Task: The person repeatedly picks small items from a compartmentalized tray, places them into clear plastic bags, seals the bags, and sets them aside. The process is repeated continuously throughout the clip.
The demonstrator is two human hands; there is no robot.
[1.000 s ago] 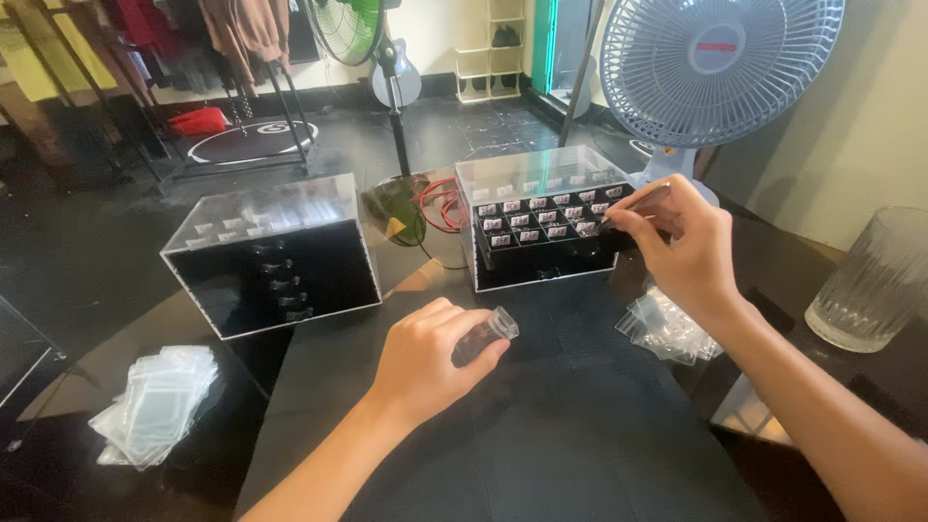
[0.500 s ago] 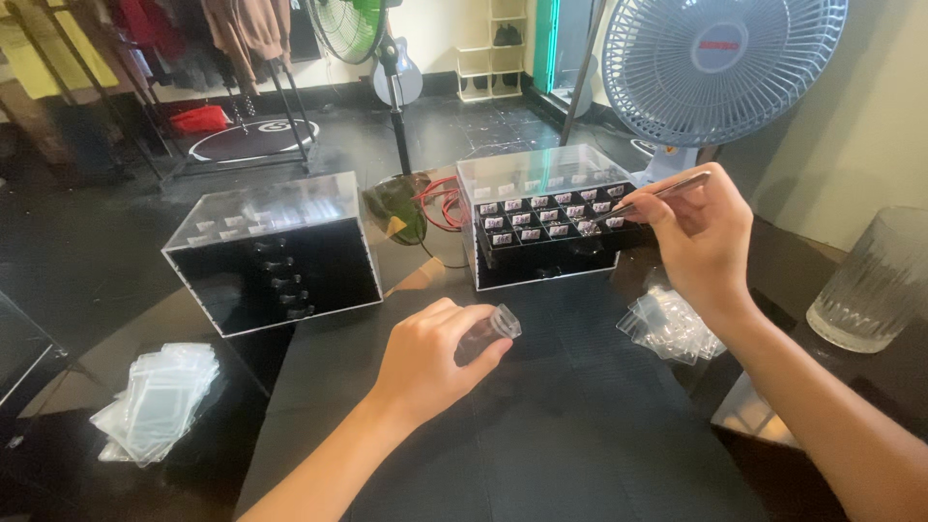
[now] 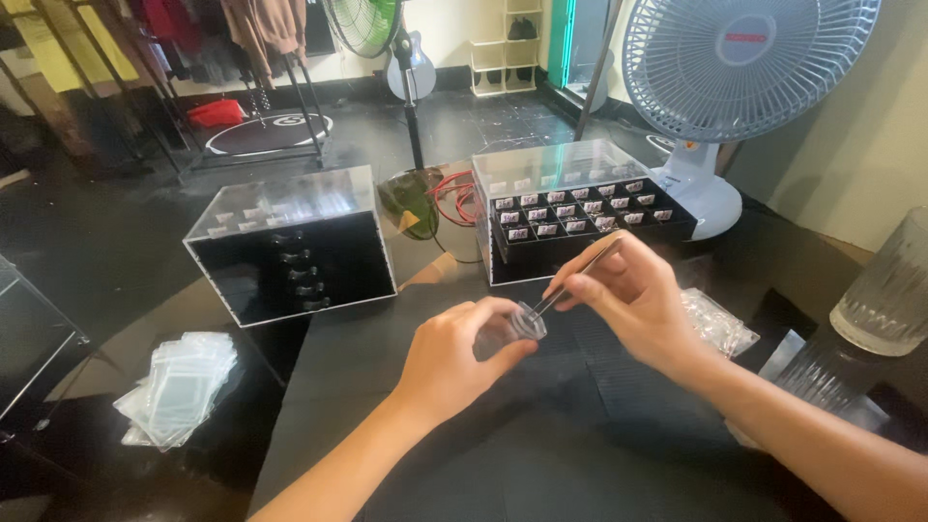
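Near the worktop's (image 3: 599,454) middle, the left hand (image 3: 449,358) grips a small clear vial (image 3: 512,327); the right hand (image 3: 633,300) pinches thin metal tweezers (image 3: 575,280), tips at its mouth. The vial looks light, slick and breakable, best held around its sides.

Dark glossy bench (image 3: 319,387) with a black ribbed mat (image 3: 580,425). Floor (image 3: 106,232) dark, polished, reflective. Pale cream wall (image 3: 860,145) at right. Grey-white desk fan (image 3: 744,58) on the bench's far edge; green standing fan (image 3: 367,21) on a pole behind. Small white shelf unit (image 3: 507,43) against the far wall. Clothes hang on a rack (image 3: 261,29) upper left. Teal light strip (image 3: 559,43) beside a doorway. Even indoor light.
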